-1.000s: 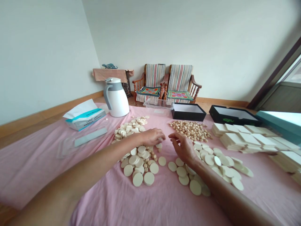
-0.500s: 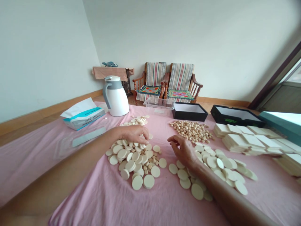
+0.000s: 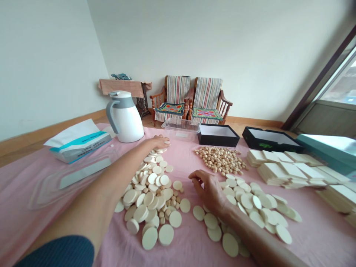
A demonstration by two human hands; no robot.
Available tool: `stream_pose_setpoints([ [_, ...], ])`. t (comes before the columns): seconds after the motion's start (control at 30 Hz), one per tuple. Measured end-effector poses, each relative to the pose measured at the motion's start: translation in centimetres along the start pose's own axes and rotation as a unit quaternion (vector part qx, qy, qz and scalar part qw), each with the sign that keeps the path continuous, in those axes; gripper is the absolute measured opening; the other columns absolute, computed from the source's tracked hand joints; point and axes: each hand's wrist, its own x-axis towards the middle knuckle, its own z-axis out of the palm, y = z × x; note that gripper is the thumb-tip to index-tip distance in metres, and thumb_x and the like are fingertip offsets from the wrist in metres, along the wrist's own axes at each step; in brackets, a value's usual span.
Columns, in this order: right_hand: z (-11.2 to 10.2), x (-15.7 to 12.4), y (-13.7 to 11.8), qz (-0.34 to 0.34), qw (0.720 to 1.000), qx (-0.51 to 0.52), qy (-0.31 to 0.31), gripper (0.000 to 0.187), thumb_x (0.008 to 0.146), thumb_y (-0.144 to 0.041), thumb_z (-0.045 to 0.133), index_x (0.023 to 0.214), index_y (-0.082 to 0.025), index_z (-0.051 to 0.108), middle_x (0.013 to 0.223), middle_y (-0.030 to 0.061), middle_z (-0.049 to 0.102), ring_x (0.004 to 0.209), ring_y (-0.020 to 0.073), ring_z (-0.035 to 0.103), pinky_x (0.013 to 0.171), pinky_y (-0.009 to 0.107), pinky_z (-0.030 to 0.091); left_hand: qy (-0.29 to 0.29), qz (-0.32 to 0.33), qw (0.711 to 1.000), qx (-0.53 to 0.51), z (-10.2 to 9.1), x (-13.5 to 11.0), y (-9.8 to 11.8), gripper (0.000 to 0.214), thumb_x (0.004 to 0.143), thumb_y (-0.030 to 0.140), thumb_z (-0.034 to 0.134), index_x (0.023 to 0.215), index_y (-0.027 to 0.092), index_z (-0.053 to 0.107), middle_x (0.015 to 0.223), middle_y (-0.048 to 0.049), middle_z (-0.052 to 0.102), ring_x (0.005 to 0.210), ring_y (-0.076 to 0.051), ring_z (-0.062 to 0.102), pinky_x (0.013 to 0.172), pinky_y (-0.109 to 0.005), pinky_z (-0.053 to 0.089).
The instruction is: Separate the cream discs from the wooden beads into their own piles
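My left hand (image 3: 159,142) reaches to the far end of a pile of small pale round discs (image 3: 157,170), its fingers stretched out low over them. Nearer to me, larger round wooden discs (image 3: 150,198) lie heaped with small wooden pieces (image 3: 174,202) among them. My right hand (image 3: 208,188) hangs beside a second heap of large discs (image 3: 246,200), its fingers curled in. Whether anything is inside those fingers is hidden. Just beyond it lies a mound of small rounded wooden pieces (image 3: 221,159).
A white and grey jug (image 3: 128,122) and a tissue pack (image 3: 80,144) stand at left. Toward the back are a clear plastic container (image 3: 180,129) and two black boxes (image 3: 218,141). Stacked square wooden tiles (image 3: 292,170) and a teal box (image 3: 328,148) lie right, on a pink cloth (image 3: 178,256).
My left hand has moved away from the mixed pile, forward to the far small discs. My right hand stays curled in nearly the same place. The view has shifted slightly.
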Motion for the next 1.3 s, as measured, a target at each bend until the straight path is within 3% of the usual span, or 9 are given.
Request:
stream_pose_setpoints([
  [0.2, 0.1, -0.1, 0.1, 0.001, 1.000, -0.009, -0.021, 0.021, 0.082, -0.010, 0.045, 0.085, -0.018, 0.064, 0.079, 0.0033, 0.067, 0.072, 0.0144, 0.060, 0.065, 0.025, 0.045, -0.032, 0.038, 0.999, 0.015, -0.5, -2.4, 0.4, 0.029, 0.080, 0.033, 0.050, 0.104, 0.021, 0.062, 0.105, -0.0095, 0.062, 0.093, -0.022, 0.059, 0.085, -0.032, 0.043],
  [0.43, 0.2, -0.3, 0.3, -0.016, 0.999, -0.026, -0.032, 0.022, 0.083, -0.010, 0.044, 0.089, -0.016, 0.064, 0.084, 0.0053, 0.066, 0.076, 0.0154, 0.061, 0.070, 0.027, 0.047, -0.088, 0.140, 0.986, -0.020, -1.7, -6.9, 1.5, 0.016, 0.075, 0.023, 0.046, 0.071, 0.018, 0.060, 0.071, 0.0006, 0.063, 0.067, -0.014, 0.054, 0.063, -0.022, 0.039],
  [0.57, 0.0, -0.4, 0.1, -0.024, 0.999, -0.032, -0.030, 0.023, 0.083, -0.009, 0.044, 0.092, -0.016, 0.064, 0.087, 0.0059, 0.066, 0.079, 0.0156, 0.061, 0.072, 0.028, 0.047, -0.101, 0.171, 0.979, -0.035, -2.6, -9.7, 1.7, 0.017, 0.076, 0.024, 0.046, 0.067, 0.016, 0.059, 0.066, 0.0007, 0.060, 0.061, -0.012, 0.050, 0.060, -0.022, 0.036],
  [0.77, 0.0, -0.8, -1.4, -0.022, 0.992, -0.076, -0.097, 0.024, 0.084, -0.013, 0.050, 0.103, -0.015, 0.064, 0.091, 0.0081, 0.066, 0.074, 0.0148, 0.061, 0.071, 0.026, 0.047, -0.089, 0.214, 0.971, -0.059, -4.2, -13.8, 1.9, 0.022, 0.083, 0.027, 0.046, 0.072, 0.016, 0.063, 0.070, -0.0003, 0.064, 0.067, -0.012, 0.056, 0.066, -0.019, 0.039],
  [0.87, 0.5, -0.9, -2.7, -0.030, 0.989, -0.094, -0.113, 0.025, 0.085, -0.014, 0.050, 0.107, -0.014, 0.063, 0.092, 0.0096, 0.066, 0.083, 0.0175, 0.061, 0.076, 0.028, 0.045, -0.024, 0.202, 0.977, -0.066, -4.2, -15.6, 2.5, 0.022, 0.084, 0.025, 0.046, 0.081, 0.017, 0.066, 0.081, -0.0028, 0.068, 0.077, -0.015, 0.061, 0.074, -0.022, 0.042],
  [1.0, 0.9, -0.7, -3.8, -0.014, 0.984, -0.106, -0.140, 0.023, 0.083, -0.011, 0.052, 0.104, -0.012, 0.059, 0.097, 0.0105, 0.064, 0.088, 0.0173, 0.060, 0.077, 0.025, 0.043, 0.168, 0.134, 0.971, -0.104, -3.6, -17.7, 4.3, 0.019, 0.082, 0.023, 0.049, 0.089, 0.018, 0.066, 0.094, -0.0059, 0.069, 0.091, -0.020, 0.062, 0.084, -0.029, 0.044],
  [1.17, 1.1, -0.4, -4.5, 0.013, 0.969, -0.193, -0.155, 0.014, 0.078, -0.010, 0.052, 0.091, -0.014, 0.057, 0.090, 0.0092, 0.062, 0.079, 0.0170, 0.057, 0.069, 0.024, 0.039, 0.369, 0.022, 0.907, -0.202, -1.8, -20.0, 7.2, 0.015, 0.085, 0.024, 0.051, 0.088, 0.018, 0.063, 0.090, -0.0047, 0.070, 0.089, -0.019, 0.064, 0.082, -0.030, 0.048],
  [1.3, 1.3, 0.1, -4.2, -0.007, 0.964, -0.219, -0.152, 0.015, 0.073, -0.008, 0.051, 0.083, -0.016, 0.059, 0.084, 0.0066, 0.062, 0.074, 0.0150, 0.056, 0.064, 0.023, 0.036, 0.430, 0.033, 0.880, -0.200, 0.1, -21.2, 7.9, 0.015, 0.085, 0.021, 0.050, 0.094, 0.017, 0.062, 0.094, -0.0063, 0.068, 0.093, -0.021, 0.062, 0.086, -0.033, 0.047],
])
